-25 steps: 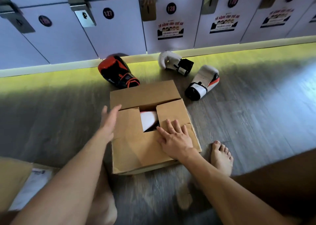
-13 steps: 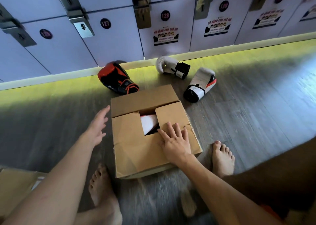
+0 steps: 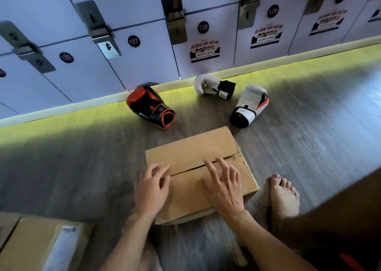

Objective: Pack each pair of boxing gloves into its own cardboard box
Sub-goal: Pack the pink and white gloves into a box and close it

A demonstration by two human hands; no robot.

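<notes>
A brown cardboard box [image 3: 191, 147] lies on the floor in front of me with its top flaps folded flat, a thin seam between them. My left hand [image 3: 149, 188] rests with fingers spread on the box's left edge at the seam. My right hand [image 3: 223, 185] presses flat on the near flap, fingertips at the seam. Beyond the box lie a black and red boxing glove [image 3: 149, 107], a white glove with a black cuff [image 3: 213, 84] and a white glove with an orange stripe [image 3: 248, 106]. What is inside the box is hidden.
A second cardboard box [image 3: 39, 244] with a white label lies at the lower left. A wall of numbered lockers [image 3: 144, 60] runs along the back above a yellow-lit baseboard. My bare right foot [image 3: 283, 196] stands just right of the box.
The far and side flaps have come down, closing the opening that showed something white inside. My left hand moved from the floor at the left onto the box.
</notes>
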